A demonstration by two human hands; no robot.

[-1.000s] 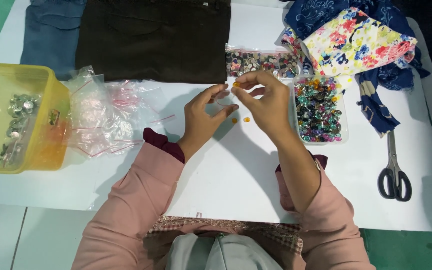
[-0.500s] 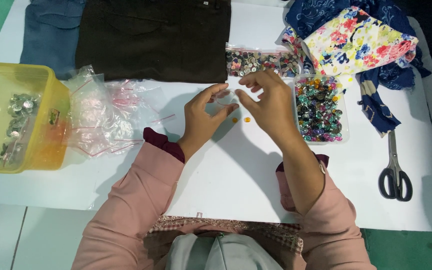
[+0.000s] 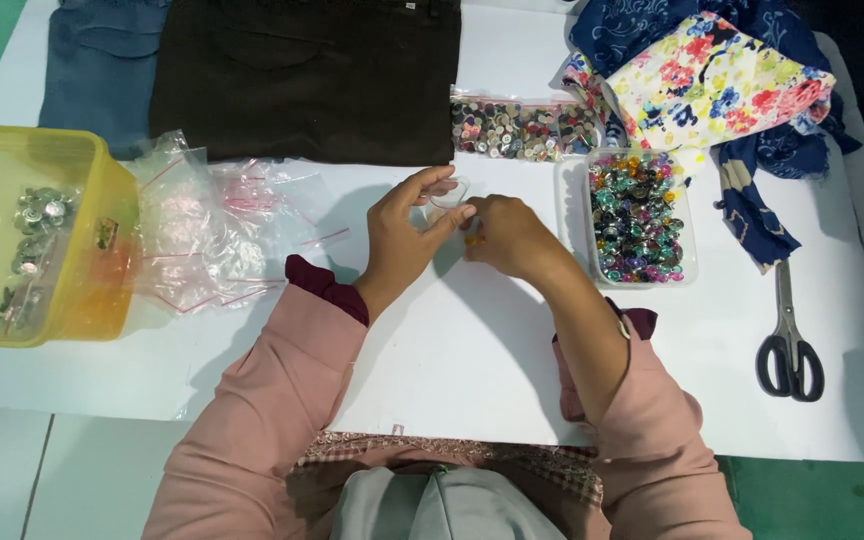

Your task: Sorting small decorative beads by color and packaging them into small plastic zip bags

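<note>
Change: hands are now meeting lower on the white worktop (image 3: 452,400) than a second ago, when the right was raised over the small orange beads (image 3: 470,239); it is now lying down over them, so the work is looking like picking beads up into the bag.
Left hand (image 3: 404,232): pinching a small clear plastic bag (image 3: 446,192) between thumb and fingers, holding it off the worktop.
Right hand (image 3: 508,232): curled, fingertips pressing at the orange beads; whether it is gripping one I cannot tell.
Bag's heading: long axis is running roughly left to right, its rounded mouth facing the right hand.
Bag's place: between both hands, just below the flat packet of mixed buttons (image 3: 524,128).
Nearby: clear tray of coloured beads (image 3: 638,215) is sitting just beside the right hand; black-handled scissors (image 3: 788,340) are lying well apart.
</note>
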